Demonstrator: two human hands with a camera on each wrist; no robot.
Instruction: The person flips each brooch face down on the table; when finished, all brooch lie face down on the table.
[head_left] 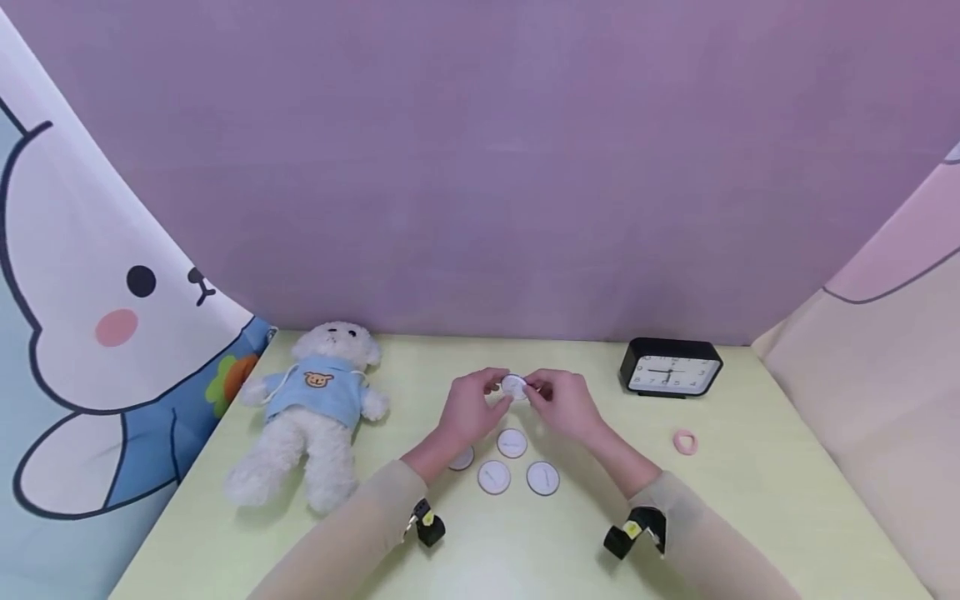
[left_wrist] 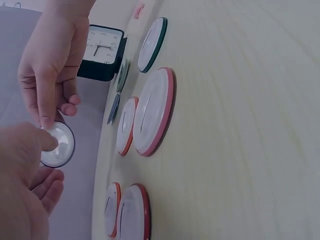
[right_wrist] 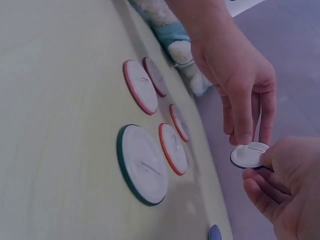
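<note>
Above the far part of the table, a small round white disc (head_left: 513, 387) with a dark blue rim is held between both hands. My left hand (head_left: 471, 410) pinches its left side, thumb lying on the face in the left wrist view. From the other side my right hand (head_left: 566, 405) grips it, thumb on top and fingers beneath in the right wrist view. Several similar discs lie flat below: a green-rimmed disc (right_wrist: 144, 165), a pink-rimmed disc (left_wrist: 154, 111) and an orange-rimmed disc (right_wrist: 173, 149) among them. Each has a short dark line on its face. The left forearm partly covers one disc (head_left: 461, 458).
On the left a white plush toy (head_left: 318, 408) in a blue top lies on the pale table (head_left: 780, 517). A black alarm clock (head_left: 671, 367) stands at the back right, with a pink ring (head_left: 685, 442) in front of it. A purple wall (head_left: 495, 167) rises behind.
</note>
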